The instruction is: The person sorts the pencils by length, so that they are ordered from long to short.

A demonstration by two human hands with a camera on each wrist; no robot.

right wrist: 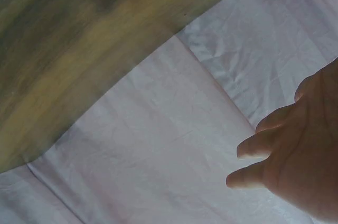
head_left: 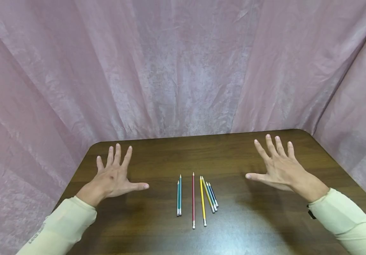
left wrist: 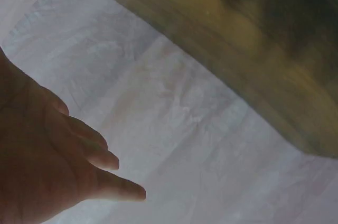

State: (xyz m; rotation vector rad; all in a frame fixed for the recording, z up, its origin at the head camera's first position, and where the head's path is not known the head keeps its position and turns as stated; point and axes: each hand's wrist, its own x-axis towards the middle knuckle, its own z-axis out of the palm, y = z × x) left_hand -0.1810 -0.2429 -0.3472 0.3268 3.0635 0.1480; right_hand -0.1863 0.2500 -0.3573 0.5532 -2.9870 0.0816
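In the head view my left hand [head_left: 111, 179] is spread over the left side of the table, thumb pointing toward the pencils, holding nothing. My right hand [head_left: 281, 170] is spread likewise over the right side, palm down. Between them lie the pencils: two teal pencils [head_left: 179, 198] side by side, a long red pencil [head_left: 193, 202], a yellow pencil [head_left: 203, 203], a second yellow pencil [head_left: 208, 194] slanting, and two short dark blue pencils [head_left: 213, 195] at the right. Their tips face the far edge. Both wrist views show the bare palms with extended fingers.
A dark brown wooden table [head_left: 157, 156] with rounded far corners carries the pencils. Pink curtains [head_left: 183, 71] hang behind it and along both sides. Light sleeves [head_left: 65, 223] cover both forearms, and a dark band [head_left: 311, 213] shows at the right cuff.
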